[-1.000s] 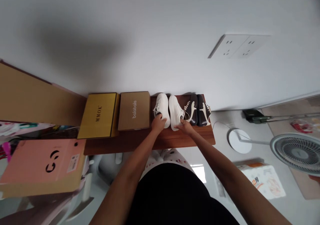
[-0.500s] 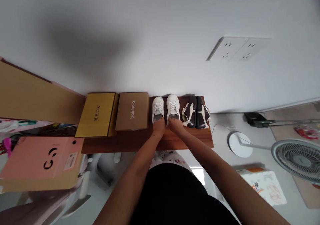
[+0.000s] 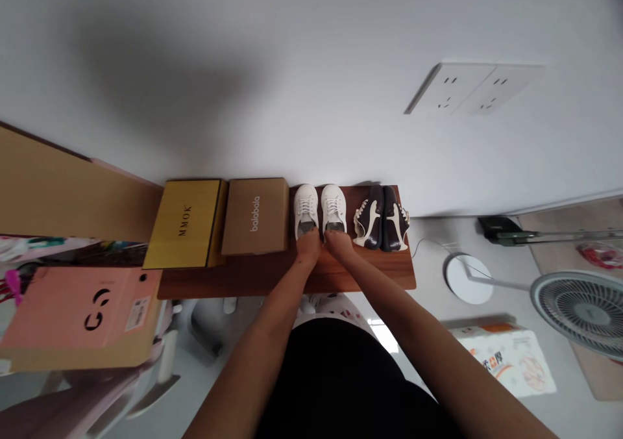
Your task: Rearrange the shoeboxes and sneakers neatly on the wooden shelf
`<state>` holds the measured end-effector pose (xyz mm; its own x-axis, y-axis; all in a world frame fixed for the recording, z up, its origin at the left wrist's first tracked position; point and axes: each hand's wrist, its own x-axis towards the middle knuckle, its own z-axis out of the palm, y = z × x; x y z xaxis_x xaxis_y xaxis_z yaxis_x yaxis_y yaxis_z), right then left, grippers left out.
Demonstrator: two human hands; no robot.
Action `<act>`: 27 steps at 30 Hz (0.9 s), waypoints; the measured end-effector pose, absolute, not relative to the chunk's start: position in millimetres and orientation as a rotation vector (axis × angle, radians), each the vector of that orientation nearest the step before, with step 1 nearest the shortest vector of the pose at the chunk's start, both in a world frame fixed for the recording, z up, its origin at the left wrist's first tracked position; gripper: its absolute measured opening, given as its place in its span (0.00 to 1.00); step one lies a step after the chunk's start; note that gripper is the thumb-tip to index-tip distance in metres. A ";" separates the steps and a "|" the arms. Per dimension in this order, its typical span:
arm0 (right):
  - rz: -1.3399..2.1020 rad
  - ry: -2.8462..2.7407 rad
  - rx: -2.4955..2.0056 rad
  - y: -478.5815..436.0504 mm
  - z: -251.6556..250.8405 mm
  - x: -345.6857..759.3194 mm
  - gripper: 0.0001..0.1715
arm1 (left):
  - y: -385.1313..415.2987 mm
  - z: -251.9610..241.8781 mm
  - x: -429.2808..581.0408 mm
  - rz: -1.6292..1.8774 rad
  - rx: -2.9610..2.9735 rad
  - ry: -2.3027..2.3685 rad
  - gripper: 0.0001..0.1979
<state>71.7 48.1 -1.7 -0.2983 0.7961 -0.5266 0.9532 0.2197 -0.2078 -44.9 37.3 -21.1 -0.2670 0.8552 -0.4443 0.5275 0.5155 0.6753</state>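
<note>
**Left hand [image 3: 308,247] + right hand [image 3: 339,244] on the heels of the pair of white lace-up sneakers [image 3: 311,204]**

Both arms reach forward, hands side by side and nearly touching.

Left hand: fingers bent and close together, tips on the heel of the white sneaker nearer the boxes [image 3: 306,208]. Right hand: same posture, on the heel of the white sneaker nearer the dark shoes [image 3: 333,205]. Each hand covers its heel, so I cannot tell whether it is a pinch or just contact. Neither hand is spread open.

The sneakers stand upright and parallel, toes at the white wall [image 3: 311,69], soles flat on the long reddish-brown wooden shelf [image 3: 272,276]. They are just beside each other, roughly mid-shelf.

Shelf row, left to right in the picture:
- flat yellow cardboard box printed "MMOK" [image 3: 187,223]
- brown cardboard box printed "balabala" [image 3: 254,215], just beside the white pair
- white pair
- pair of dark brown shoes with cream stripes and laces [image 3: 382,217], near the right end, a small gap from the white pair

Around it:
- pink carton with black marks and a label [image 3: 80,309], lower left
- white double wall socket [image 3: 467,88], upper right
- grey round fan head [image 3: 579,312] and white round floor base [image 3: 467,278], on the floor to the right
- white printed soft pack [image 3: 511,361], beside them
</note>
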 end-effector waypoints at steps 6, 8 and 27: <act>-0.696 2.299 1.697 41.1 2.1 71.1 0.15 | 40.2 -14.6 -46.0 0.502 1.097 1.956 0.04; -0.707 2.363 1.774 35.2 6.6 82.2 0.17 | 39.9 -6.2 -46.1 0.480 1.197 1.954 0.04; -1.155 1.696 2.627 3.5 -43.9 296.7 0.25 | 37.2 -25.2 88.4 -0.077 1.711 1.586 0.22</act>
